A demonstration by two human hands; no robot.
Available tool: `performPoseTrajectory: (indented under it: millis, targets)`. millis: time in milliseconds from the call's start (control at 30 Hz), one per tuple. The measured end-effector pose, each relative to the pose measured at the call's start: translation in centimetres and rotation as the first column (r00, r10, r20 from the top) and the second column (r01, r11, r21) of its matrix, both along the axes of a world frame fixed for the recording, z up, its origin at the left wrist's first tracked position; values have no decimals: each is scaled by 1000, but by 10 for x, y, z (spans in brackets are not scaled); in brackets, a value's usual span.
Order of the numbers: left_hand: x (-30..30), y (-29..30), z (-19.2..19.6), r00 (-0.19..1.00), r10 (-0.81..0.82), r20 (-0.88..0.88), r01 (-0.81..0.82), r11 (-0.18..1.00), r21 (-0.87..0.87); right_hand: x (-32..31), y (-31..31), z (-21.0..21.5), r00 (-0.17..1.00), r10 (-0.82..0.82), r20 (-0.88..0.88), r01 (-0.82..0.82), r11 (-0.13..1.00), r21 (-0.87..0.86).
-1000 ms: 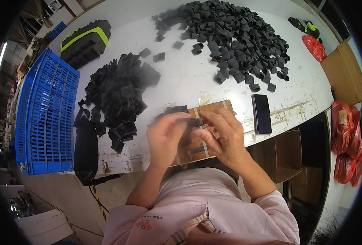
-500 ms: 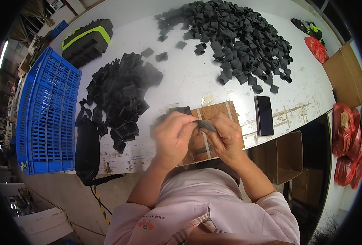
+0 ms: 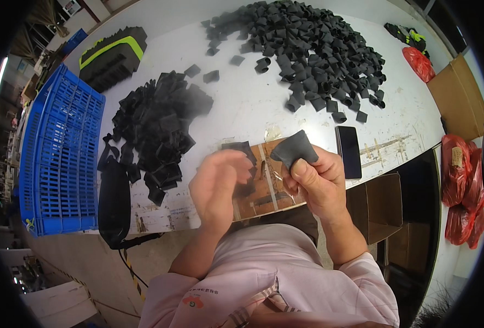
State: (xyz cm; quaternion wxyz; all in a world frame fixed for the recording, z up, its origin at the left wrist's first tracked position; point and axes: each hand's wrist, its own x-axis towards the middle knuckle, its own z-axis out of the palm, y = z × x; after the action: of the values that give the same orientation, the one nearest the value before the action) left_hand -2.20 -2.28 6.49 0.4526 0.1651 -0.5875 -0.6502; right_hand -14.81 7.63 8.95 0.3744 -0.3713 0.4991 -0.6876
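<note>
My right hand (image 3: 323, 177) pinches a small dark grey fabric piece (image 3: 295, 148) between thumb and fingers, holding it up above a wooden board (image 3: 286, 191). To its left, my left hand (image 3: 217, 183) is blurred by motion, its fingers loosely curled and apart, with nothing visible in them. Just behind that hand, another dark fabric piece (image 3: 237, 146) lies at the board's left edge, partly covered. Pale strips cross the board, which sits at the table's near edge.
A pile of flat black pieces (image 3: 157, 123) lies at left, beside a blue plastic crate (image 3: 61, 158) and a long black pouch (image 3: 114, 199). A larger heap of dark loops (image 3: 318, 54) spreads across the back. A phone (image 3: 349, 152) lies right of the board.
My hands have come apart. The right hand has raised the fabric piece and turned it to show its flat side. The left hand has let go and moved left.
</note>
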Motion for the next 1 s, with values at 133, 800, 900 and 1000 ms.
performPoseTrajectory:
  millis: [133, 800, 900, 1000]
  targets:
    - [4, 18, 17, 976, -211, 47, 204, 973, 109, 5, 12, -19, 875, 157, 459, -151, 987, -49]
    - [-2, 39, -7, 903, 244, 354, -49, 876, -480, 19, 22, -35, 647, -345, -680, 357, 925, -130]
    - [-2, 43, -22, 863, 359, 355, -88, 800, -593, 15, 16, -44, 163, -472, -866, 381, 840, -386]
    - [4, 40, -27, 863, 353, 363, -115, 835, -538, 5, 11, -42, 255, -438, -862, 363, 869, -335]
